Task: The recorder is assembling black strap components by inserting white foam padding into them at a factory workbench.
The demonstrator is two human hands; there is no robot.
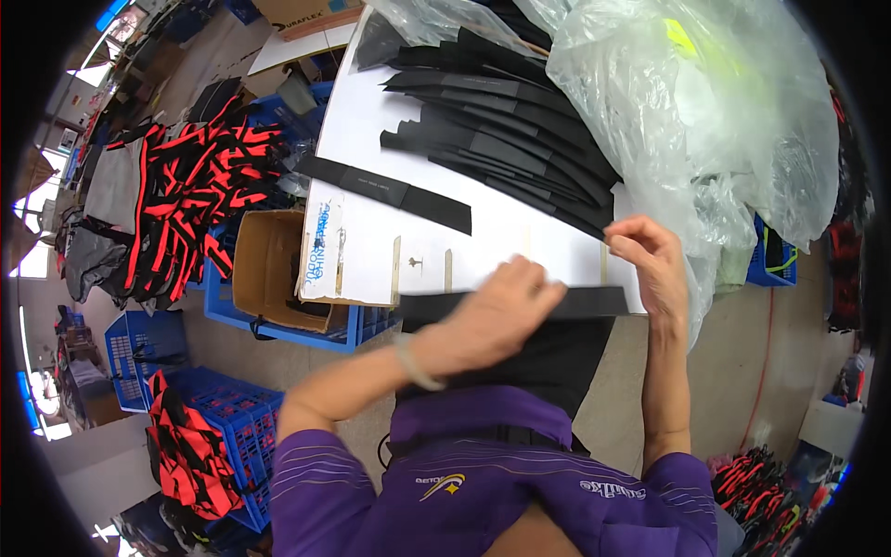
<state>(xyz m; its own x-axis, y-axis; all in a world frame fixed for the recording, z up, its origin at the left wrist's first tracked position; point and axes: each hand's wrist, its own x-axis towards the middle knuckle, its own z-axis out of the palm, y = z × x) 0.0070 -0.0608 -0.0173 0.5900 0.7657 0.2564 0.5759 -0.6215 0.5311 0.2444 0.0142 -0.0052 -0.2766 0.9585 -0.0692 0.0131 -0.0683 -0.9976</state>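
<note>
A flat black fabric strip [594, 302] lies along the near edge of the white board tabletop [497, 255]. Over its middle, my left hand [497, 316] is closed with curled fingers; whatever is under them is hidden. My right hand [650, 255] pinches thumb and forefinger at the near right corner of a fanned pile of black strips [520, 139]. Each strip in that pile has a greyer patch mid-length. Left of the pile, one separate black strip [390, 192] lies slanted, its left end past the board's edge.
Large clear plastic bags [696, 121] bulge over the table's right side. To the left stand an open cardboard box [269, 269] in a blue crate [353, 325] and a heap of black pieces with red-orange edging [200, 186]. Another blue crate [246, 436] holds similar pieces.
</note>
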